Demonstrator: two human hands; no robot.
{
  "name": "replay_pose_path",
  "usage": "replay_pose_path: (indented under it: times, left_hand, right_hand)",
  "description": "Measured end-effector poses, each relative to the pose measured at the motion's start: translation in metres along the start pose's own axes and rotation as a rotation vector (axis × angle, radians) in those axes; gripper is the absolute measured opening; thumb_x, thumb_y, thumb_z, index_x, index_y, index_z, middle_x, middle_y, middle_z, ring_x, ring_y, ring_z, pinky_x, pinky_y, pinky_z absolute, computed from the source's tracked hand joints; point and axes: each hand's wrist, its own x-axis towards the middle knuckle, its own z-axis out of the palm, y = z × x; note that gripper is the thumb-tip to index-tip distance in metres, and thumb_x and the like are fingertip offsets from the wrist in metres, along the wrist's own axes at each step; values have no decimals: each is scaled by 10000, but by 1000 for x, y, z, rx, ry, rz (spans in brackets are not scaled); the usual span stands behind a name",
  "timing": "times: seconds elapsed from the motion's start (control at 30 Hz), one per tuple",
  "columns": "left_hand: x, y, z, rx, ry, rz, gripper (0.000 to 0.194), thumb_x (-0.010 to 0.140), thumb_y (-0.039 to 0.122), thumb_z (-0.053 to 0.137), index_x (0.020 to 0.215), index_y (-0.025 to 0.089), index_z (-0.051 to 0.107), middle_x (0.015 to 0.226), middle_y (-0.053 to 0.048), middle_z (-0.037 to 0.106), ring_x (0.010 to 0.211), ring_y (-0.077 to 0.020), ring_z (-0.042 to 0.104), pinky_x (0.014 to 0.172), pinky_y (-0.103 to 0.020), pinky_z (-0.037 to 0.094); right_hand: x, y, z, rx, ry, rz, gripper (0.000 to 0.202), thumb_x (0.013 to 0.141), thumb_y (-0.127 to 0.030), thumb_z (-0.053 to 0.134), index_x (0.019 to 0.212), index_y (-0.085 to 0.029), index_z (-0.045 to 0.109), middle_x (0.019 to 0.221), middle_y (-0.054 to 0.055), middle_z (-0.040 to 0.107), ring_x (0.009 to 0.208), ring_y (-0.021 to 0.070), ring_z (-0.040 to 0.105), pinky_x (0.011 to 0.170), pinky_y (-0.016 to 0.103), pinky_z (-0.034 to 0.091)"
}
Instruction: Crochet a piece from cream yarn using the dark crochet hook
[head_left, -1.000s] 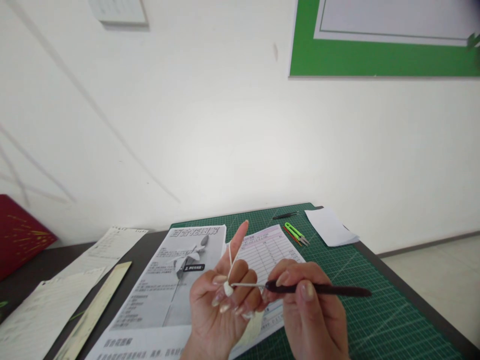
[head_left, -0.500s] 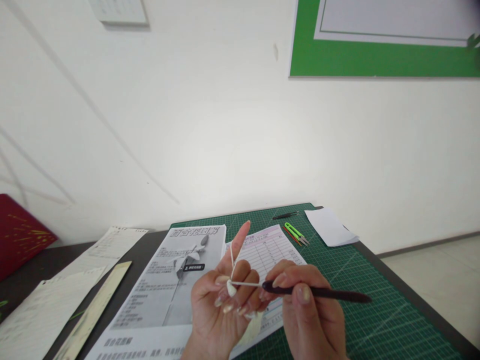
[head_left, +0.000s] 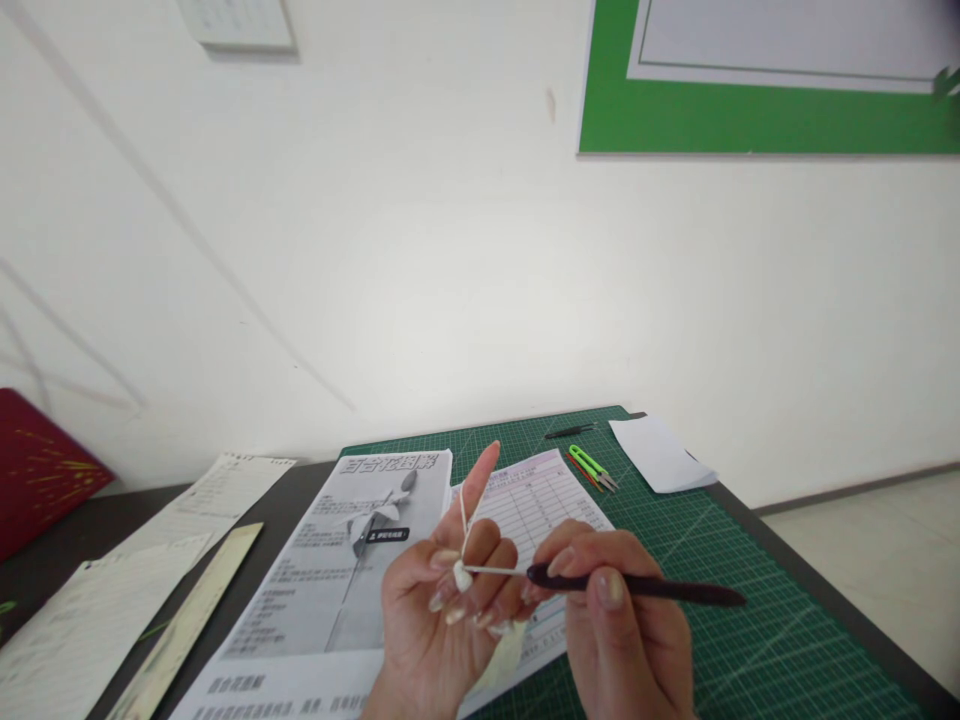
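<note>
Between thumb and fingers, my left hand (head_left: pixel 450 610) pinches a small white crochet piece (head_left: pixel 463 576). White yarn (head_left: pixel 466 515) loops up from it around my raised left index finger. My right hand (head_left: pixel 619 620) grips a crochet hook (head_left: pixel 660 588) by its dark handle. The hook's thin metal shaft points left and its tip meets the white piece; the tip's exact place in the stitches is too small to make out. Pale yellowish-white material (head_left: pixel 504 655) shows below my left hand, partly hidden.
Beneath the hands lie a printed sheet with a flower picture (head_left: pixel 300 580) and a lined form (head_left: pixel 559 490) on a green cutting mat (head_left: pixel 750 600). Green thread snips (head_left: pixel 591 466), tweezers (head_left: pixel 568 432) and white paper (head_left: pixel 660 455) lie farther back. Leftward are handwritten sheets (head_left: pixel 165 540) and a ruler (head_left: pixel 191 620).
Almost nothing differs. My right hand and the crochet hook have shifted very slightly to the right; my left hand keeps its pose.
</note>
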Motion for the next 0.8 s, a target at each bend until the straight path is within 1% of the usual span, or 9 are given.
replay_pose_path:
  times: [0.07,0.13,0.3,0.43,0.6,0.8]
  left_hand:
    - [0,0,0,-4,-5,4,617,684,72,484,1300,36,517,450,118,190,402,-80,144,425,-218,237]
    - [0,1,1,-11,-14,5,610,687,61,483,1295,32,520,452,119,195,401,-75,142,427,-213,244]
    - [1,1,3,-9,-23,1,594,688,69,482,1279,47,540,454,120,195,400,-76,131,438,-212,294]
    - [0,0,4,-1,-27,-6,595,688,73,477,1279,51,543,446,119,194,395,-81,134,442,-218,314]
    - [0,0,3,2,0,3,589,689,72,477,1274,37,538,447,122,194,395,-76,126,428,-205,287]
    - [0,1,2,-19,-46,14,593,692,54,482,1282,25,525,451,122,206,389,-68,121,409,-201,249]
  right_hand:
    - [-1,0,2,3,40,8,189,961,-318,481,912,-234,644,759,-1,604,720,128,587,593,255,474]
    - [0,0,2,-4,53,8,194,962,-319,477,903,-233,642,769,2,605,710,128,585,591,257,472]
    - [1,0,-2,-61,-12,-15,197,961,-317,465,916,-233,637,755,23,601,694,161,589,581,295,481]
    - [0,1,0,-62,38,-8,195,959,-326,466,900,-245,632,741,11,594,681,154,584,577,289,466]
    - [-1,1,4,-31,47,-8,188,957,-319,474,907,-245,639,732,6,587,678,153,592,562,285,469]
    - [-1,-1,2,-41,56,23,210,963,-341,454,889,-249,628,758,10,599,670,149,585,567,278,473]
